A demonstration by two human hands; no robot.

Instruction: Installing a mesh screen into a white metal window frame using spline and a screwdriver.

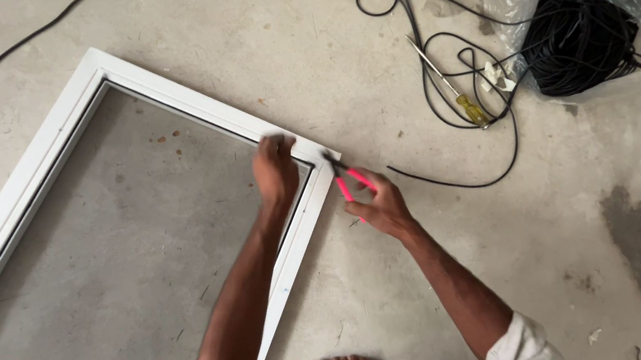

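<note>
Both hands work: left hand (275,169) presses white frame (38,163) flat; right hand (382,206) grips pink-handled pliers (347,178).

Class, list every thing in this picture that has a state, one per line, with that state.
white frame: flat on floor, mesh fitted
left hand: pressing frame corner
right hand: gripping pink-handled pliers, nose at the corner
screwdriver: lying unused
black cord: loose, trailing
plastic bag: open, holding coiled cord

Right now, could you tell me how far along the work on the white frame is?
Mesh already spans the white frame. The left hand presses its corner while the right hand works pink-handled pliers there. Black cord and a screwdriver lie unused; remaining edges cannot be judged.
</note>
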